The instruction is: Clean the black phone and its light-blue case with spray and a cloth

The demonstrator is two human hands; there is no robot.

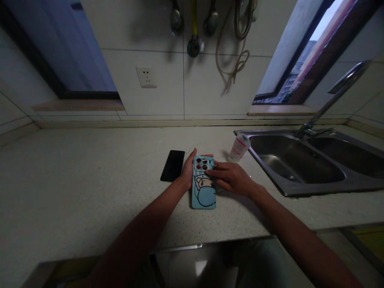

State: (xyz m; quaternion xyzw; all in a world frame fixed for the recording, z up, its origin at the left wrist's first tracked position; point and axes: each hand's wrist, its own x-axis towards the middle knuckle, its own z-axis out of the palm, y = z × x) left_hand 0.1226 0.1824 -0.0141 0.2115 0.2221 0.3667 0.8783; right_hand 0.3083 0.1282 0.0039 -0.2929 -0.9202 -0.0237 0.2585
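A light blue phone case (204, 192) with a cartoon animal and camera holes lies face down on the speckled countertop (90, 180). My left hand (188, 170) wraps round its upper left edge, thumb side against the case. My right hand (232, 178) rests on its right edge, fingers stretched over the upper part near the camera holes. A black phone (173, 165) lies flat just left of my left hand, untouched.
A small white bottle with a pink label (239, 147) stands beside the steel double sink (300, 164) at the right, with a tap (336, 94) above it. A wall socket (146, 76) and hanging utensils (194, 28) are on the tiled wall.
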